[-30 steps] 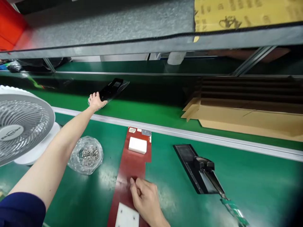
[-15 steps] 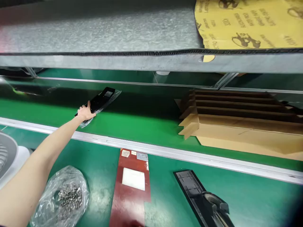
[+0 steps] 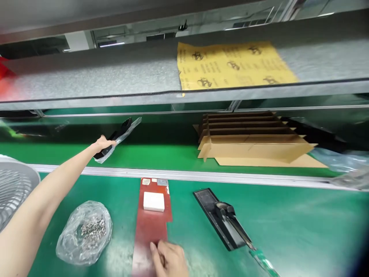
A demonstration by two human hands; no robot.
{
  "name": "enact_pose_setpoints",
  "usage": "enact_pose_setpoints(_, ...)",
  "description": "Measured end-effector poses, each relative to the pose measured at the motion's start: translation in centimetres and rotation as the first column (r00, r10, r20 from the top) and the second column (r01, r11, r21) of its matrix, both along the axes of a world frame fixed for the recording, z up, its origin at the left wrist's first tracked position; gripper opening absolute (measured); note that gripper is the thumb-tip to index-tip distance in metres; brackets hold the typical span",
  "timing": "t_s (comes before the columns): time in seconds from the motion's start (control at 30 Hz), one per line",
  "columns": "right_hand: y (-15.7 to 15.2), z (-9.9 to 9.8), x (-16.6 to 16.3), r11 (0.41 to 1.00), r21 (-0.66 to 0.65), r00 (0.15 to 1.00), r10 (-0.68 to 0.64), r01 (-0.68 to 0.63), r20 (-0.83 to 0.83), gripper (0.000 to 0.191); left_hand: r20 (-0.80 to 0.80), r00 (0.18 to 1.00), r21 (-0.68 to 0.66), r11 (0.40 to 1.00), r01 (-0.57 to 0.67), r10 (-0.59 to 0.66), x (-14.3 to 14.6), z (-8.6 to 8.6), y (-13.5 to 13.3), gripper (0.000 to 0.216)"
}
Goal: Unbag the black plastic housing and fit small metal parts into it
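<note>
Black plastic part in a clear bag [image 3: 118, 136] sits raised at a tilt above the green conveyor belt [image 3: 161, 156], its near end caught in the left hand [image 3: 102, 144], whose grip is closed around it with the arm stretched far forward over the metal rail [image 3: 230, 177]. The right hand [image 3: 170, 261] rests low at the near edge of the green surface [image 3: 302, 223], its fingers curled loosely on the near end of a dark red board [image 3: 151, 227]; it has hold of nothing that can be made out. On that board lies a white block [image 3: 153, 201], with small labels just beyond it. Left of the board is a clear bag of small metal parts [image 3: 86, 232], and further left the rim of a white fan [image 3: 14, 192]. Right of the board lies a black tray [image 3: 219, 217] with a tool resting on it. On the belt, well right of the left hand, stands a cardboard divider stack [image 3: 250, 142]. A yellow sheet [image 3: 230, 65] lies on the shelf above.
</note>
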State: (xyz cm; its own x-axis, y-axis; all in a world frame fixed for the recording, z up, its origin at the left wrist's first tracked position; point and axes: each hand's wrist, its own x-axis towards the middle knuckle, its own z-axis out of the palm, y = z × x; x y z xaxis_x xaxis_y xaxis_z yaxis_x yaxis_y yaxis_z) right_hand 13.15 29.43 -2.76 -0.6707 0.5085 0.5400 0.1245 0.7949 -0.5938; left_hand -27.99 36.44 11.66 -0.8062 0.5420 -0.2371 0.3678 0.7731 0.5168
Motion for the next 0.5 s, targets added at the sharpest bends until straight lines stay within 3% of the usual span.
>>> enact_pose_setpoints(0.07, -0.3, 1.2, -0.6, 0.948, -0.315, 0.999, 0.028, -0.04, -0.043, 0.053, 0.089, 0.995, 0.057, 0.998, 0.041, -0.046, 1.9, 1.4, -1.3, 0.074)
enact_pose_setpoints(0.1, -0.4, 2.0, -1.1, 0.855, -0.511, 0.995, 0.051, -0.086, -0.082, 0.057, 0.126, 0.989, 0.085, 0.995, 0.061, -0.071, 2.9, 2.0, -2.1, 0.076)
enact_pose_setpoints(0.13, -0.3, 3.0, -1.7, 0.699, -0.703, 0.99, 0.058, -0.134, -0.13, 0.059, 0.158, 0.983, 0.109, 0.991, 0.078, -0.094, 4.0, 2.6, -2.9, 0.08)
enact_pose_setpoints(0.17, -0.2, 4.2, -2.4, 0.498, -0.846, 0.979, 0.044, -0.193, -0.197, 0.059, 0.181, 0.976, 0.132, 0.987, 0.094, -0.117, 5.2, 3.1, -3.8, 0.085)
enact_pose_setpoints(0.23, 0.3, 6.6, -4.2, 0.043, -0.967, 0.964, -0.086, -0.25, -0.253, 0.052, 0.197, 0.967, 0.175, 0.976, 0.129, -0.163, 7.6, 3.9, -5.7, 0.095)
enact_pose_setpoints(0.27, 0.6, 7.8, -5.0, -0.18, -0.941, 0.953, -0.15, -0.286, -0.261, 0.049, 0.191, 0.964, 0.193, 0.97, 0.149, -0.187, 8.9, 4.2, -6.8, 0.099)
enact_pose_setpoints(0.3, 0.9, 8.8, -5.8, -0.261, -0.92, 0.954, -0.151, -0.293, -0.261, 0.053, 0.179, 0.961, 0.208, 0.963, 0.171, -0.21, 10.3, 4.4, -7.9, 0.103)
enact_pose_setpoints(0.37, 1.5, 10.3, -7.0, -0.363, -0.878, 0.949, -0.138, -0.314, -0.282, 0.063, 0.167, 0.949, 0.225, 0.947, 0.228, -0.268, 13.0, 4.4, -10.6, 0.11)
enact_pose_setpoints(0.43, 1.9, 11.1, -7.4, -0.388, -0.849, 0.933, -0.138, -0.36, -0.333, 0.07, 0.15, 0.923, 0.228, 0.921, 0.316, -0.354, 15.6, 4.0, -13.7, 0.118)
enact_pose_setpoints(0.5, 2.4, 11.3, -6.9, -0.364, -0.819, 0.896, -0.167, -0.443, -0.411, 0.066, 0.087, 0.885, 0.202, 0.878, 0.435, -0.458, 17.9, 3.2, -17.0, 0.122)
